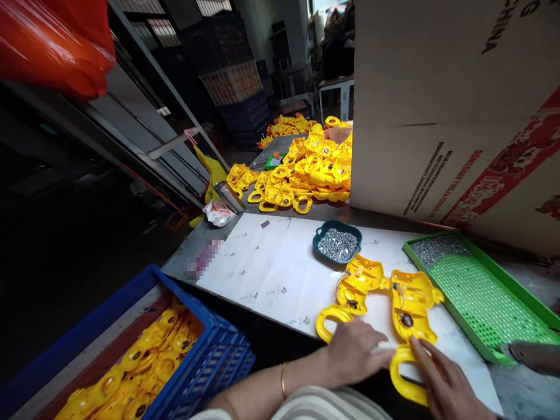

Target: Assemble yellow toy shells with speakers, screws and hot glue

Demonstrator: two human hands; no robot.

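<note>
Two yellow plastic shells lie open side up on the white paper (271,274) at the near edge of the table. My left hand (354,353) rests flat beside the ring handle of the left shell (356,289), fingers stretched toward the right one. My right hand (446,388) lies on the ring handle of the right shell (411,306), fingers extended along it. A small dark teal dish of silver screws (337,241) sits just behind the shells.
A green perforated tray (481,291) with screws lies to the right. A large cardboard box (455,111) stands behind it. Several yellow shells are heaped (306,169) farther back, where another person's hand shows. A blue crate (205,356) of yellow parts stands at lower left.
</note>
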